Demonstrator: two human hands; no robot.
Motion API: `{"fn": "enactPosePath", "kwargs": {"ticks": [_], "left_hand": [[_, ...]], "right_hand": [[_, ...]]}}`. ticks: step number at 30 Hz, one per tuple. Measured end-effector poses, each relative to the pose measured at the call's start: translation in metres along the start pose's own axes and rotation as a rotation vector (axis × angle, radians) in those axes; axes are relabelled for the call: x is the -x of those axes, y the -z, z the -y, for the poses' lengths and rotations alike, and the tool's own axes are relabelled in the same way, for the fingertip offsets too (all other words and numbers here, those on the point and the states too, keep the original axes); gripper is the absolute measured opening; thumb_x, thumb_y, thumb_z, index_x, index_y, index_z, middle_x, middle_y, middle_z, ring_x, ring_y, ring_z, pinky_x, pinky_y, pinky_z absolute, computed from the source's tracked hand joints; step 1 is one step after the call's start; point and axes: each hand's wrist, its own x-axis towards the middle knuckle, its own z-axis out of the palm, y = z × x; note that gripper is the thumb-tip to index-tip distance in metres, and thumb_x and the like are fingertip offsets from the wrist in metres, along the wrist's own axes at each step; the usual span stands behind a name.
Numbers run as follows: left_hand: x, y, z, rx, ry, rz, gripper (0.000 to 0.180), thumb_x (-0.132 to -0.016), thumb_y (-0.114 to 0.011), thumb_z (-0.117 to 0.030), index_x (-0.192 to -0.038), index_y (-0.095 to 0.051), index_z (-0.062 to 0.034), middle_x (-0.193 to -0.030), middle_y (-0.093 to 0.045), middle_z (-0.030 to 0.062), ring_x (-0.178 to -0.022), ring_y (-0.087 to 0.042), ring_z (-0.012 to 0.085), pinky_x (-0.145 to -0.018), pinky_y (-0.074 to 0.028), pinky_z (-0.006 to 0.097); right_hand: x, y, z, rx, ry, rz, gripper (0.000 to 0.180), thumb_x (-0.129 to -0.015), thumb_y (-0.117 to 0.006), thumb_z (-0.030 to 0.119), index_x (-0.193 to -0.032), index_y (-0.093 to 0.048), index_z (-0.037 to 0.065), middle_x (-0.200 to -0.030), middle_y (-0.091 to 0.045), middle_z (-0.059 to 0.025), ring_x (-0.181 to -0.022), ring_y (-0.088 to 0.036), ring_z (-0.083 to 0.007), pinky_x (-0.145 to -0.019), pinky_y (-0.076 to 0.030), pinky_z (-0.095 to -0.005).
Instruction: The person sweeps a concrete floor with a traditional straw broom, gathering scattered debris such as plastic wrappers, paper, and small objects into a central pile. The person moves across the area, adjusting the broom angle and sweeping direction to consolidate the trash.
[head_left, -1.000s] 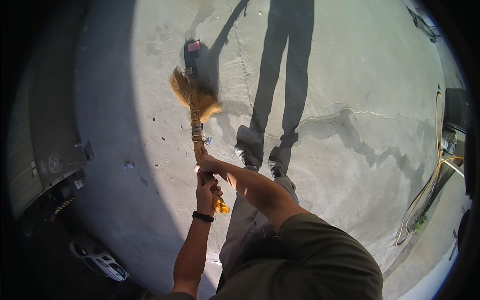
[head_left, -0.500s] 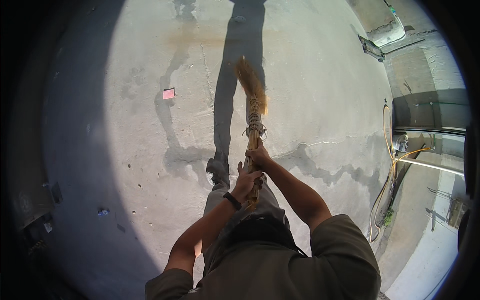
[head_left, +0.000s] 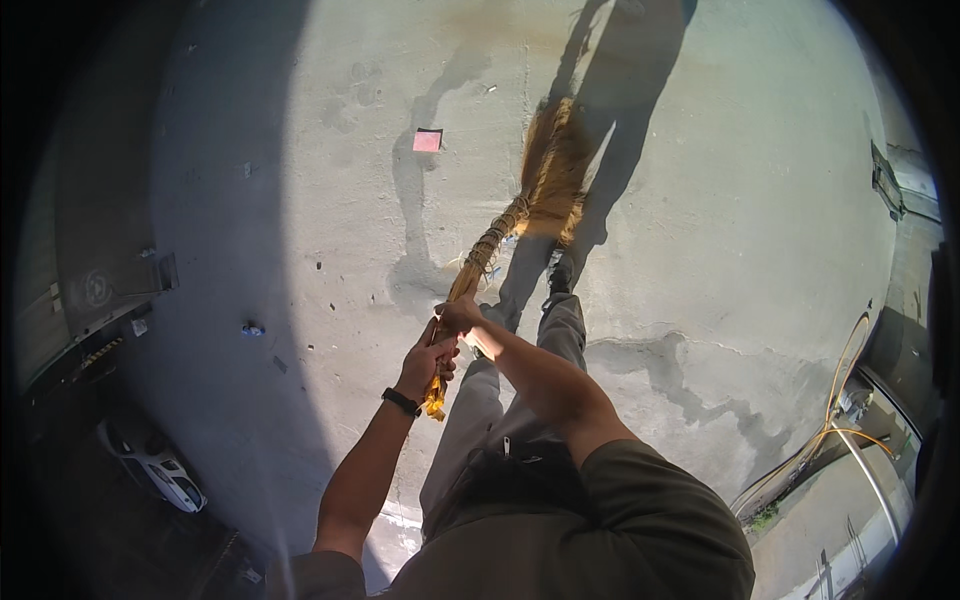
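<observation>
At the far left a white car (head_left: 152,465) stood below the edge of the concrete roof (head_left: 760,200), one car only, and one small blue scrap (head_left: 251,328) lay on the shaded part of the slab. Further right lay one pink square of paper (head_left: 427,140), which had sat nearer the left rim half a second earlier, so my view had swung rightward as the stroke carried on. My left hand (head_left: 425,362), a black band at its wrist, was clamped round the lower end of the single straw broom (head_left: 520,215); my right hand (head_left: 458,316) was closed on the handle just above it, the two hands touching. The bristle head had moved from near my feet to a raised slant ahead of my legs, which I judged to be the return of a sweep. At the right rim ran one yellow hose (head_left: 835,420).
</observation>
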Motion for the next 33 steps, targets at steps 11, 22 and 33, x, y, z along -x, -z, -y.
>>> {"fn": "enactPosePath", "kwargs": {"ticks": [11, 22, 33], "left_hand": [[0.088, -0.176, -0.065, -0.060, -0.175, -0.010, 0.077, -0.100, -0.055, -0.014, -0.158, -0.006, -0.0302, -0.096, -0.054, 0.0027, -0.068, -0.054, 0.0087, -0.056, -0.050, 0.028], [-0.120, -0.422, -0.074, -0.080, 0.153, 0.522, 0.061, -0.094, -0.061, -0.011, -0.148, -0.033, -0.0184, -0.083, -0.058, 0.0034, -0.058, -0.050, 0.0105, -0.049, -0.046, 0.030], [-0.031, -0.166, -0.206, 0.221, -0.226, -0.089, 0.028, -0.098, -0.054, -0.011, -0.125, -0.049, -0.0143, -0.086, -0.056, 0.0042, -0.062, -0.053, 0.0101, -0.048, -0.043, 0.023]], "right_hand": [[0.112, 0.102, 0.118, 0.085, 0.220, 0.069, 0.109, -0.078, -0.072, 0.017, -0.157, 0.003, 0.014, -0.124, -0.058, -0.0330, -0.110, -0.062, -0.0423, -0.092, -0.049, -0.0439], [0.112, 0.448, 0.103, -0.383, -0.013, -0.595, 0.060, -0.077, -0.065, 0.004, -0.132, -0.040, 0.001, -0.093, -0.057, -0.0152, -0.071, -0.062, -0.0229, -0.058, -0.055, -0.0368], [-0.042, 0.098, 0.256, 0.433, 0.330, 0.201, 0.093, -0.076, -0.070, 0.018, -0.149, -0.016, 0.003, -0.091, -0.064, -0.0169, -0.078, -0.063, -0.0271, -0.067, -0.050, -0.0380]]}}
